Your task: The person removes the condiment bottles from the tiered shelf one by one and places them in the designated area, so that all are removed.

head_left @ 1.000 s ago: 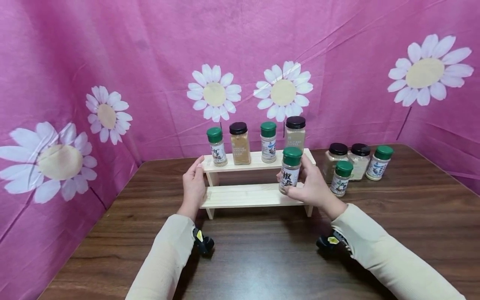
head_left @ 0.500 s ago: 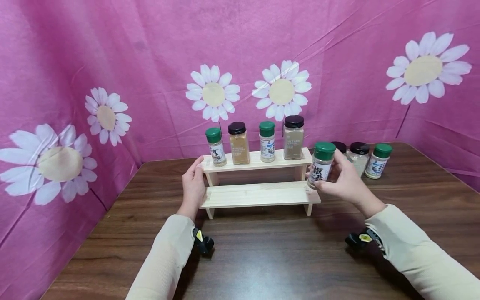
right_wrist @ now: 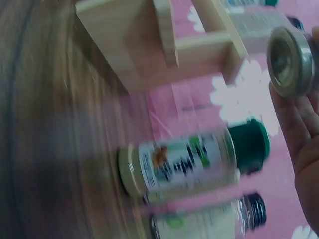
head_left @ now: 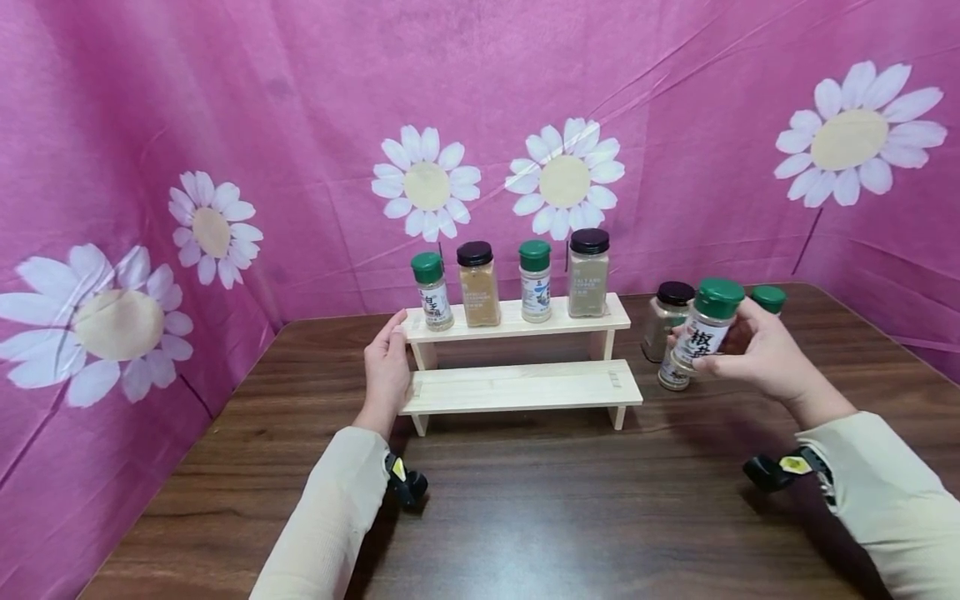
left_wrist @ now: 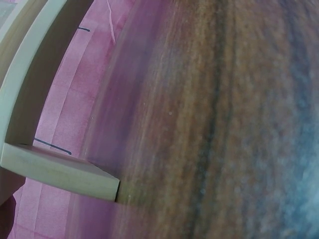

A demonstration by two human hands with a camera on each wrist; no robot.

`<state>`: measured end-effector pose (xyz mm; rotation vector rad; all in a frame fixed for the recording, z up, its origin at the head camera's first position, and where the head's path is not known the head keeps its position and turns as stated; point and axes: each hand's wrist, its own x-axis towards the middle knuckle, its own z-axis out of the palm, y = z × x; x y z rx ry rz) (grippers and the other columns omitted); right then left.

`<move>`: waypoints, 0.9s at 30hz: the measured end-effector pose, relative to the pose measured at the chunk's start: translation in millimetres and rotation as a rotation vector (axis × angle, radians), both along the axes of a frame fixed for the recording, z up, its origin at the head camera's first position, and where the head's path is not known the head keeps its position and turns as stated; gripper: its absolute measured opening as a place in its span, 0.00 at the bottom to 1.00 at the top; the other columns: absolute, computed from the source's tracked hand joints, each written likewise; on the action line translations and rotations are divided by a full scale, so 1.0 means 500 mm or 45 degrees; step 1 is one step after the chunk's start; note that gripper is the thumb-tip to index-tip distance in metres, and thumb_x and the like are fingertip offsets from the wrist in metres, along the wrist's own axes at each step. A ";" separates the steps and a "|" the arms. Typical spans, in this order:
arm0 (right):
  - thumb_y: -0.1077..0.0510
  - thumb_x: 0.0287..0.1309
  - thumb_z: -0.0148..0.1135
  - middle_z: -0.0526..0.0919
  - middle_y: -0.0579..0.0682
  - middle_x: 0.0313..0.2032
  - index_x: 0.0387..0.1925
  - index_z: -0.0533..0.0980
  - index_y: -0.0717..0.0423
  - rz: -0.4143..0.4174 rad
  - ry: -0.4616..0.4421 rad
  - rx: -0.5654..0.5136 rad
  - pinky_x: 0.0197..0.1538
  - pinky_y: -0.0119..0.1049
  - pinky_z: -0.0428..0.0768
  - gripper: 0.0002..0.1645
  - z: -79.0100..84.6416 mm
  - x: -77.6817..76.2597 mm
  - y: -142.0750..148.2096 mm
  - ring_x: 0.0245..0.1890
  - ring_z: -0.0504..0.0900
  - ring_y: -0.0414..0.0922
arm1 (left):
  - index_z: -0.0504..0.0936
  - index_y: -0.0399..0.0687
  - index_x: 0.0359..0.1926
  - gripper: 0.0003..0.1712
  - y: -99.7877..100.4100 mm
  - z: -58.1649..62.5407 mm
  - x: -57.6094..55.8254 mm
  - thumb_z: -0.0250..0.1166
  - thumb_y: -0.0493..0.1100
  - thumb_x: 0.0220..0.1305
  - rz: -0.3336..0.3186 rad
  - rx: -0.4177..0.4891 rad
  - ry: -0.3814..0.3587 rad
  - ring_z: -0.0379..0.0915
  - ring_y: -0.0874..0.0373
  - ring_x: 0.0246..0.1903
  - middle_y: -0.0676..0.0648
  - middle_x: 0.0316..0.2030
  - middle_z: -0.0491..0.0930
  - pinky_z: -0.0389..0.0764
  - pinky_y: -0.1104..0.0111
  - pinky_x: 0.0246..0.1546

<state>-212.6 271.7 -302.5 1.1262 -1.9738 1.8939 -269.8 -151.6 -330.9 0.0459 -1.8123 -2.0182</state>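
Observation:
My right hand (head_left: 768,358) grips a green-capped seasoning shaker (head_left: 702,337) with Chinese lettering, holding it tilted above the table to the right of the wooden two-tier rack (head_left: 517,388). Its round base (right_wrist: 288,62) faces the right wrist camera. My left hand (head_left: 387,372) rests at the rack's left end, fingers stretched along the side. Lined up on the upper tier are a green-capped shaker (head_left: 435,304), a black-lidded jar of tan powder (head_left: 480,302), a second green-capped shaker (head_left: 536,293) and a black-lidded jar of grey-green powder (head_left: 588,282). The lower tier is bare.
Right of the rack stand a black-lidded jar (head_left: 663,321), a small green-capped shaker (right_wrist: 187,162) partly hidden behind the held one, another black-lidded jar (right_wrist: 199,221), and a far shaker with a green cap (head_left: 768,297). A pink daisy-print cloth (head_left: 315,125) hangs behind the brown wooden table (head_left: 495,517).
My right hand has carried the shaker rightward, from above the lower tier to over the jars on the table. The left hand and the rack have stayed in place.

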 end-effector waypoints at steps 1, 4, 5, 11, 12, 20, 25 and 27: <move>0.87 0.34 0.53 0.85 0.50 0.41 0.54 0.67 0.63 0.006 0.005 0.014 0.39 0.27 0.82 0.40 -0.001 0.000 0.010 0.41 0.83 0.40 | 0.73 0.41 0.59 0.21 0.000 0.000 0.000 0.45 0.36 0.69 0.005 -0.009 -0.005 0.67 0.55 0.58 0.41 0.58 0.72 0.70 0.69 0.60; 0.87 0.35 0.53 0.84 0.49 0.42 0.55 0.67 0.65 -0.003 0.004 0.091 0.38 0.25 0.82 0.40 -0.002 -0.001 0.042 0.40 0.83 0.39 | 0.73 0.41 0.59 0.21 0.001 -0.002 0.002 0.45 0.36 0.69 0.011 -0.016 -0.018 0.67 0.56 0.58 0.42 0.59 0.72 0.69 0.69 0.60; 0.87 0.35 0.53 0.85 0.48 0.42 0.55 0.67 0.65 -0.016 0.001 0.117 0.38 0.25 0.81 0.40 -0.003 -0.002 0.053 0.40 0.83 0.38 | 0.73 0.41 0.59 0.20 0.001 -0.002 0.002 0.45 0.36 0.69 0.012 -0.019 -0.022 0.67 0.56 0.58 0.42 0.59 0.72 0.69 0.70 0.60; 0.86 0.35 0.55 0.85 0.43 0.37 0.54 0.71 0.53 -0.142 -0.055 0.213 0.32 0.24 0.80 0.43 -0.024 -0.006 0.102 0.34 0.82 0.35 | 0.73 0.41 0.59 0.21 0.000 0.000 -0.001 0.45 0.36 0.69 0.012 -0.030 -0.003 0.66 0.55 0.59 0.42 0.59 0.71 0.69 0.69 0.60; 0.86 0.35 0.55 0.85 0.43 0.36 0.54 0.71 0.52 -0.158 -0.063 0.214 0.32 0.23 0.80 0.43 -0.030 -0.007 0.108 0.33 0.82 0.35 | 0.73 0.40 0.59 0.21 0.000 0.000 -0.001 0.45 0.35 0.69 0.008 -0.027 0.001 0.66 0.54 0.59 0.41 0.59 0.71 0.69 0.68 0.60; 0.87 0.43 0.50 0.84 0.45 0.44 0.58 0.67 0.58 -0.068 -0.162 0.099 0.38 0.24 0.81 0.40 -0.075 -0.028 0.135 0.39 0.82 0.36 | 0.73 0.41 0.59 0.21 0.002 0.000 -0.002 0.45 0.36 0.69 -0.013 -0.004 0.002 0.66 0.55 0.59 0.41 0.59 0.71 0.69 0.69 0.60; 0.85 0.44 0.52 0.84 0.46 0.45 0.55 0.66 0.64 -0.054 -0.189 0.200 0.39 0.24 0.81 0.35 -0.088 -0.043 0.146 0.41 0.82 0.37 | 0.73 0.41 0.59 0.21 0.000 -0.001 -0.002 0.45 0.36 0.69 -0.012 -0.014 0.011 0.66 0.54 0.59 0.41 0.60 0.70 0.69 0.68 0.61; 0.84 0.44 0.53 0.84 0.45 0.44 0.54 0.67 0.62 -0.074 -0.182 0.265 0.40 0.24 0.81 0.34 -0.092 -0.049 0.148 0.40 0.82 0.36 | 0.73 0.41 0.60 0.21 -0.001 0.000 -0.001 0.45 0.36 0.69 -0.010 -0.014 0.011 0.65 0.54 0.59 0.41 0.60 0.70 0.68 0.68 0.61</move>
